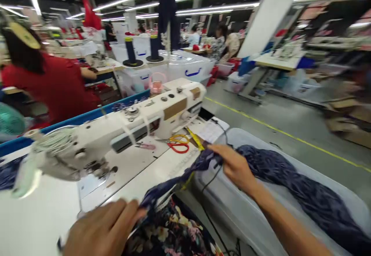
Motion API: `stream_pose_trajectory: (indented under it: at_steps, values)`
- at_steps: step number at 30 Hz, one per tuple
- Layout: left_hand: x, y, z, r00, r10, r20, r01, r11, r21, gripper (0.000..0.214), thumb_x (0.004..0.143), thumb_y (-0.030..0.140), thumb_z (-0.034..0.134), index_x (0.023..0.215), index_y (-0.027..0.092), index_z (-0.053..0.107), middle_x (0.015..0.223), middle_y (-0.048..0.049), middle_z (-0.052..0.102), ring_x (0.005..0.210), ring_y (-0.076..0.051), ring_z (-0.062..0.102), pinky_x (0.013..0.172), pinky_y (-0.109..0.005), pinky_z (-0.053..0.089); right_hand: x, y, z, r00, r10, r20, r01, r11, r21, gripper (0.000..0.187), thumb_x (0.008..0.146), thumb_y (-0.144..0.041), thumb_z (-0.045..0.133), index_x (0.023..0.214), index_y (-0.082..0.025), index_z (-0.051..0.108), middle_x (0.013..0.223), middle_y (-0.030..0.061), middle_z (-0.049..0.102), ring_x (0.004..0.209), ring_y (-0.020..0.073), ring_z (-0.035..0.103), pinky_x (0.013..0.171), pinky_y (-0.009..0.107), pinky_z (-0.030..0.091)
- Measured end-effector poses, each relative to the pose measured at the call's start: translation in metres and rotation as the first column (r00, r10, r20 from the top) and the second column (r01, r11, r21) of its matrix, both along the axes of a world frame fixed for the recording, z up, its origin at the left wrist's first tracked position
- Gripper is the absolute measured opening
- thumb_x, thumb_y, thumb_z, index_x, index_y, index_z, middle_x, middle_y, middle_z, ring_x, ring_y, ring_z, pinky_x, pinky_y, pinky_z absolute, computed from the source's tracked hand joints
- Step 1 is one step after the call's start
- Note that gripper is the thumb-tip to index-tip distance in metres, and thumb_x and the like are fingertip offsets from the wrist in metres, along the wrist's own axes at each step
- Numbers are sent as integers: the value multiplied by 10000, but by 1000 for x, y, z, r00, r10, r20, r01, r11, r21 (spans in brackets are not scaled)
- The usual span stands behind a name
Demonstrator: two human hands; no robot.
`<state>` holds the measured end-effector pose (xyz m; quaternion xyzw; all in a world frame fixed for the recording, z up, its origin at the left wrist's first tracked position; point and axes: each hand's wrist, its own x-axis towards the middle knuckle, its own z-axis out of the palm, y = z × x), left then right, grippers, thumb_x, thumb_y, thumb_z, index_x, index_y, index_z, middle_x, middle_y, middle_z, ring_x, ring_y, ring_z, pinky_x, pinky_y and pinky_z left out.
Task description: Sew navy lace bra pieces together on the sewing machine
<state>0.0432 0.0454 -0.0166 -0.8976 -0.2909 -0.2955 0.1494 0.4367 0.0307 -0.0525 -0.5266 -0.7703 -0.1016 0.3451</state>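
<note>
A strip of navy fabric (185, 175) stretches between my two hands along the table's front edge. My left hand (106, 225), slightly blurred, is closed on its near end at the bottom of the view. Higher up on the right, my right hand (232, 165) pinches the far end above the rim of a plastic bin. Behind the strip stands a white sewing machine (145, 120), its needle area left of my hands. Red- and yellow-handled scissors (178, 144) and a yellow measuring tape (195, 139) lie on the tabletop.
A translucent bin (226, 205) on the right holds bunched navy fabric (290, 182). Flowered cloth (171, 229) covers my lap. Small pink-handled snips (146, 146) lie under the machine arm. Dark thread cones (130, 51) stand behind. A person in red (58, 82) sits at the left.
</note>
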Motion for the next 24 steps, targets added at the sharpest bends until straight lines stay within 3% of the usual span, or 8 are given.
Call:
stream_pose_trajectory:
  at_steps: [2, 4, 8, 12, 15, 18, 21, 24]
  values:
    - [80, 34, 10, 989, -114, -98, 122, 989, 78, 168, 962, 223, 485, 880, 202, 630, 683, -4, 607, 568, -151, 566, 513, -283, 414, 65, -27, 6, 961, -277, -25, 278, 959, 60, 654, 611, 8, 358, 1154, -210, 649, 1176, 60, 676, 1114, 201, 618, 988, 404, 491]
    - [156, 54, 6, 967, -200, -156, 233, 946, 227, 186, 932, 107, 483, 1040, 158, 625, 822, -37, 669, 664, -163, 605, 584, -288, 449, 121, -71, 6, 849, -526, -57, 527, 833, 170, 586, 630, -29, 373, 1100, -204, 677, 1183, 67, 670, 1139, 234, 606, 1021, 450, 451]
    - [251, 53, -55, 901, -323, -290, 349, 936, 43, 333, 918, 140, 510, 1245, 124, 569, 1199, -132, 644, 1116, -257, 595, 915, -405, 473, 174, -179, -30, 582, -802, 136, 777, 597, 200, 499, 659, -118, 378, 1047, -167, 687, 1116, 136, 688, 1086, 305, 633, 928, 469, 490]
    - [234, 26, -119, 850, -441, -288, 410, 897, -162, 435, 941, 272, 509, 1358, 148, 491, 1436, -165, 478, 1341, -321, 427, 1092, -561, 298, 159, -244, -93, 458, -861, 221, 851, 496, 171, 387, 686, -278, 421, 947, -181, 690, 815, 143, 680, 674, 350, 667, 581, 500, 513]
    - [179, 11, -120, 850, -463, -252, 403, 879, -257, 481, 945, 307, 501, 1397, 155, 441, 1468, -163, 438, 1380, -318, 374, 1140, -589, 212, 131, -226, -114, 392, -898, 199, 896, 422, 140, 387, 793, -340, 391, 1042, -200, 654, 863, 126, 677, 763, 364, 672, 654, 526, 534]
    - [127, 2, -99, 912, -373, -170, 329, 913, -240, 415, 939, 212, 487, 1350, 154, 494, 1410, -130, 511, 1370, -278, 390, 1179, -554, 192, 94, -149, -100, 590, -801, 96, 798, 597, 79, 373, 880, -354, 396, 1123, -205, 637, 950, 108, 688, 861, 310, 676, 784, 479, 552]
    - [85, -10, -88, 968, -251, -25, 241, 951, -192, 326, 917, 135, 475, 1218, 144, 599, 1263, -116, 625, 1277, -258, 499, 1159, -522, 298, 38, -53, -69, 933, -359, 35, 360, 933, 0, 292, 916, -257, 467, 1150, -191, 629, 1033, 99, 685, 919, 224, 670, 861, 367, 549]
    - [41, -28, -96, 987, -120, 109, 133, 983, -129, 251, 892, 111, 510, 1086, 150, 663, 1087, -100, 699, 1136, -233, 609, 1082, -463, 443, -26, 22, -52, 998, 14, 66, -11, 999, -41, 275, 947, -202, 464, 1166, -195, 630, 1061, 98, 676, 943, 190, 663, 844, 321, 564]
